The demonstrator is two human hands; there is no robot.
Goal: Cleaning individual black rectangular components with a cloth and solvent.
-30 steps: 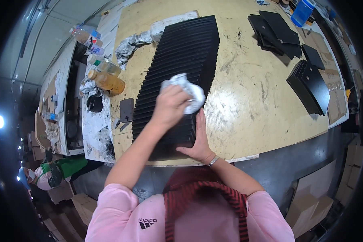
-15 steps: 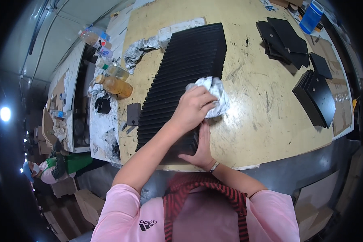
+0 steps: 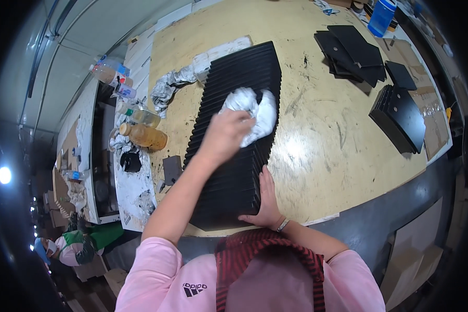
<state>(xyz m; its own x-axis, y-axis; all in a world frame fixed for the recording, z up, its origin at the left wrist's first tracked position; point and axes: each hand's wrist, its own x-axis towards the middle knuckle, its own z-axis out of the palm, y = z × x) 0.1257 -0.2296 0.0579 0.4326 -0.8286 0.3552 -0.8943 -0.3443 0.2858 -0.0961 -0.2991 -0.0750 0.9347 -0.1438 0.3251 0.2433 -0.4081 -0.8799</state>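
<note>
A long stack of black panels (image 3: 239, 67), its edges forming ridges, lies lengthwise in front of me on the work table (image 3: 317, 177). My left hand (image 3: 226, 134) is closed on a crumpled white rag (image 3: 264, 120), which presses on the ridged top about midway along. Part of the rag and the fingers are blurred by motion. My right hand (image 3: 267, 202) lies against the right side of the stack at its near end, fingers stretched forward along it and thumb toward its near end.
Loose black panels (image 3: 356, 49) and a neater stack of panels (image 3: 400, 117) sit at the right. On the left are bottles, one with amber liquid (image 3: 145, 136), a grey block (image 3: 172, 169) and a crumpled cloth (image 3: 166, 89). A blue jug (image 3: 382, 18) stands far right. Another person (image 3: 78, 244) is at lower left.
My left hand has carried the rag leftward from the stack's right edge onto its ridged top. My right hand stays against the side. The whole view has shifted slightly.
</note>
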